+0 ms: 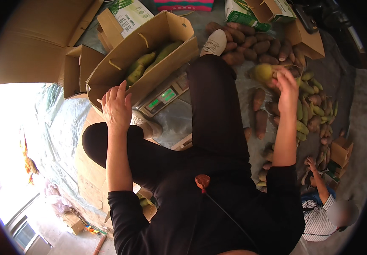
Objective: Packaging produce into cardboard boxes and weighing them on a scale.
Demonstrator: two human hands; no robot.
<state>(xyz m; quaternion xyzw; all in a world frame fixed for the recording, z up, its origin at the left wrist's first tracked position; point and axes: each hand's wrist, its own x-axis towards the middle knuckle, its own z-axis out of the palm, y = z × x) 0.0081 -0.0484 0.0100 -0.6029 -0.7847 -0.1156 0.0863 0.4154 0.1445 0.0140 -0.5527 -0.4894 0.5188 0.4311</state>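
Note:
A long cardboard box [162, 32] with rope handles sits tilted across a scale [161, 98] with green-lit displays. Several large green radishes [143, 66] lie inside the box. My left hand [117, 108] rests against the box's near left edge, fingers stretched toward its rim and thumb apart. Over the pile on the right, my right hand [286, 87] closes its fingers around the end of a rounded yellow-green vegetable [263, 73], slightly blurred, with a thin root trailing from it. Its exact kind is hard to tell.
Reddish-brown tubers [262, 44] lie heaped ahead, and smaller green radishes [306, 108] spread at the right. Another cardboard box [304, 40] stands far right; an open carton [81, 70] is at left. A co-worker in a striped shirt [317, 223] reaches toward the pile.

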